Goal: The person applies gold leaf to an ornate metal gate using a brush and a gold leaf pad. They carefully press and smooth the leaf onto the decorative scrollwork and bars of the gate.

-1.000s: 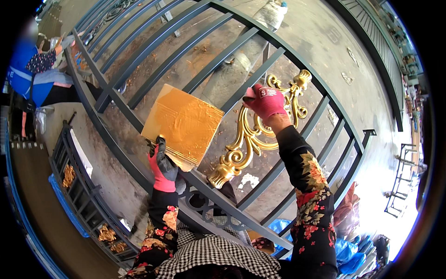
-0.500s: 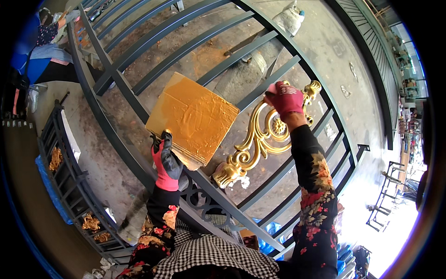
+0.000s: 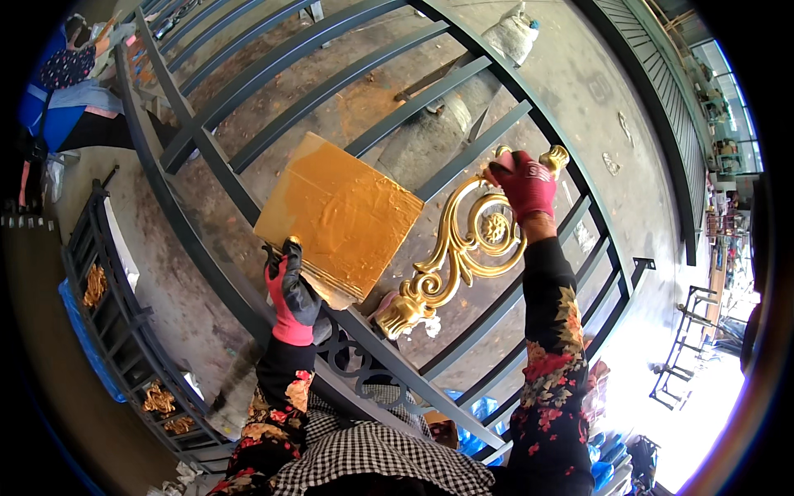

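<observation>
My left hand (image 3: 291, 291), in a black and red glove, grips the lower left edge of a square cardboard piece (image 3: 339, 217) smeared with thick gold paint. My right hand (image 3: 527, 183), in a dark red glove, is closed over the upper part of a gold scroll ornament (image 3: 451, 248). Whatever its fingers hold is hidden under the glove. The ornament has curled stems, a small rosette and flared ends, and is set among the bars of a dark grey metal frame (image 3: 397, 78). Under the cardboard, frame bars cross.
At left stands another dark frame (image 3: 124, 318) with gold ornaments (image 3: 160, 397). A co-worker (image 3: 70, 74) is at the far upper left. A pale sack (image 3: 511, 37) lies on the stained floor beyond the bars. Dark slatted panels (image 3: 653, 91) run along the right.
My right hand has shifted slightly right and down along the ornament, uncovering a gold curl by its fingers. The cardboard and my left hand have moved a little left.
</observation>
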Demonstrator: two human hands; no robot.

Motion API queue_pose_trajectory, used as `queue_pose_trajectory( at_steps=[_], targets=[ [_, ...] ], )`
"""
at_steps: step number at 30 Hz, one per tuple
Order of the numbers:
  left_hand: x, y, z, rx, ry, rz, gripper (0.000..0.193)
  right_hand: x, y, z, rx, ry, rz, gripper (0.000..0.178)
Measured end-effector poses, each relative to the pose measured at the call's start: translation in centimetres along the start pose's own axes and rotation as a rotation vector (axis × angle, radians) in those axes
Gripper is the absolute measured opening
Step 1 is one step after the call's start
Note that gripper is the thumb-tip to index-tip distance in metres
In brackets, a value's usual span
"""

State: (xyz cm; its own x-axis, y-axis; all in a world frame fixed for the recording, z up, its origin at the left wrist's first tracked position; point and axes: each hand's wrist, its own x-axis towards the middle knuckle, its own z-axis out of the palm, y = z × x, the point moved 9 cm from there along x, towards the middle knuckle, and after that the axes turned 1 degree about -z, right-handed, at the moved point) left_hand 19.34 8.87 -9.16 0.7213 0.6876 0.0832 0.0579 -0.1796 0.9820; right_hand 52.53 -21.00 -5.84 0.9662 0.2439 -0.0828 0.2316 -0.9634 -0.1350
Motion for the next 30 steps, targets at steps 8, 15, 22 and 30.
queue_pose_trajectory(
  at_steps=[8,15,22,30],
  targets=[
    [-0.1,-1.3,0.7,-0.595,0.125,-0.343,0.030,1.8,-0.8,0.9,-0.120,-0.035,-0.135,0.040],
    [-0.1,-1.3,0.9,-0.604,0.145,-0.373,0.032,2.9,-2.9,0.4,-0.223,-0.119,-0.079,0.031],
    [-0.3,-2.4,0.8,-0.645,0.152,-0.400,0.035,3.9,0.7,-1.6,-0.125,0.016,0.043,0.038],
    [-0.4,-1.3,-0.2,-0.194,0.094,-0.083,0.034,4.0,1.3,1.0,-0.096,0.068,0.051,0.049]
  ],
)
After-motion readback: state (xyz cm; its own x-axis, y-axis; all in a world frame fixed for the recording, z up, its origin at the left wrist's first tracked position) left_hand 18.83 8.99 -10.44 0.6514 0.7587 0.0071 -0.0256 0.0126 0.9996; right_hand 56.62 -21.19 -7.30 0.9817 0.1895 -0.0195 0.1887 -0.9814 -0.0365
